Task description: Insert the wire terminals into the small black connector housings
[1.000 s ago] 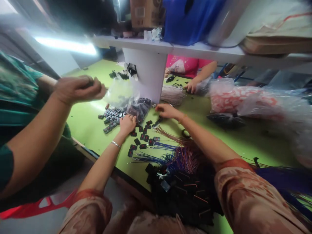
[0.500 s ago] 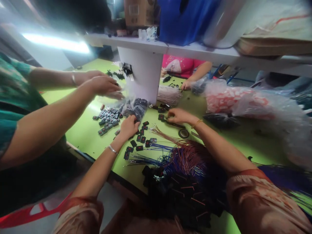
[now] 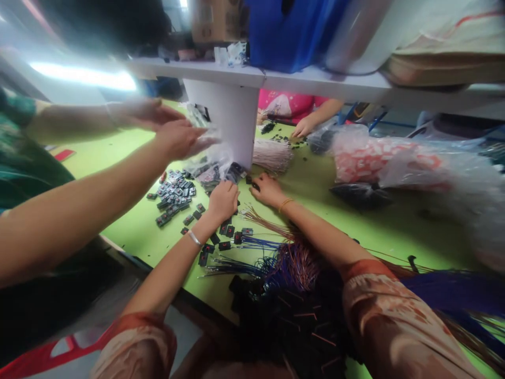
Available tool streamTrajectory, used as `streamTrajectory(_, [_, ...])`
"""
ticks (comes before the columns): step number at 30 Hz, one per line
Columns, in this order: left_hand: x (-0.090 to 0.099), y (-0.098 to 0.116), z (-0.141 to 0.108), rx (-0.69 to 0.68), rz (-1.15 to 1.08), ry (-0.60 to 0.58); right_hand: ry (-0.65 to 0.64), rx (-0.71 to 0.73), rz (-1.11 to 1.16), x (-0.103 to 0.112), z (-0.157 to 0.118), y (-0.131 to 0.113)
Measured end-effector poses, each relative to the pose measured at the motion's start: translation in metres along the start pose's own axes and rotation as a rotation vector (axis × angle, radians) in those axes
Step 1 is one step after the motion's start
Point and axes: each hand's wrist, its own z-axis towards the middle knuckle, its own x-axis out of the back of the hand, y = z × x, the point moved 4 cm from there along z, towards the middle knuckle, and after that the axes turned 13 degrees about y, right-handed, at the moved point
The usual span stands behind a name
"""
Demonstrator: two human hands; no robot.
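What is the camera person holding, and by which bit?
It can't be told. The left hand hides its fingertips near the plastic bag; the right hand has a small black piece by its fingers, grip unclear.

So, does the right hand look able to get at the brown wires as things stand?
Likely yes: the right hand is just beyond the brown wires' loose ends, green tabletop shows between them, and the left hand is off to the side.

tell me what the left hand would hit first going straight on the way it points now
The left hand would probably meet the clear plastic bag first; depth is unclear, so they may be touching.
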Motion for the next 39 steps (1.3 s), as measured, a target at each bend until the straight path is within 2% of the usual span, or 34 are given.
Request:
streamTrajectory(3, [-0.019, 0.009, 0.021, -0.017, -0.017, -0.082, -0.023, 0.020, 0.000, 0.004, -0.004, -0.002])
streamTrajectory(8, [-0.058, 0.011, 0.050, 0.082, -0.039, -0.280, -0.099, 0.092, -0.012, 0.005, -0.003, -0.004])
streamTrajectory(10, [-0.068, 0.011, 0.056, 0.097, -0.040, -0.294, -0.131, 0.113, 0.013, 0.002, -0.002, -0.002])
streamTrajectory(12, [-0.073, 0.010, 0.057, 0.128, -0.025, -0.258, -0.104, 0.099, 0.090, 0.000, 0.003, 0.005])
streamTrajectory(14, [-0.073, 0.010, 0.055, 0.149, -0.020, -0.228, -0.009, 0.009, 0.232, 0.001, 0.011, 0.019])
streamTrajectory(17, [-0.066, 0.010, 0.046, 0.139, -0.025, -0.252, 0.131, -0.300, 0.559, 0.005, 0.025, 0.047])
streamTrajectory(20, [-0.042, 0.007, 0.031, 0.177, -0.067, -0.218, 0.139, -0.619, 0.927, 0.013, 0.031, 0.058])
streamTrajectory(21, [-0.029, 0.004, 0.024, 0.200, -0.104, -0.167, 0.129, -0.675, 1.024, 0.017, 0.032, 0.053])
streamTrajectory(23, [0.001, -0.004, 0.005, 0.248, -0.203, -0.053, 0.086, -0.681, 1.142, 0.026, 0.030, 0.029])
streamTrajectory(24, [0.016, -0.011, -0.006, 0.265, -0.237, -0.003, 0.055, -0.626, 1.153, 0.030, 0.029, 0.011])
streamTrajectory(26, [0.041, -0.028, -0.031, 0.309, -0.239, 0.079, -0.008, -0.418, 1.113, 0.037, 0.027, -0.037])
streamTrajectory(28, [0.054, -0.051, -0.057, 0.398, -0.131, 0.120, -0.026, -0.323, 1.110, 0.035, 0.025, -0.084])
streamTrajectory(30, [0.055, -0.074, -0.080, 0.502, 0.012, 0.114, -0.007, -0.219, 1.074, 0.027, 0.025, -0.126])
streamTrajectory(31, [0.051, -0.083, -0.089, 0.527, 0.060, 0.100, 0.045, -0.092, 0.953, 0.024, 0.025, -0.145])
streamTrajectory(34, [0.035, -0.098, -0.101, 0.476, 0.088, 0.074, 0.062, -0.013, 0.847, 0.008, 0.022, -0.180])
streamTrajectory(37, [0.030, -0.096, -0.101, 0.425, 0.110, 0.125, 0.021, 0.124, 0.698, 0.010, 0.015, -0.189])
streamTrajectory(39, [0.037, -0.088, -0.099, 0.441, 0.135, 0.198, 0.020, 0.225, 0.632, 0.027, 0.011, -0.174])
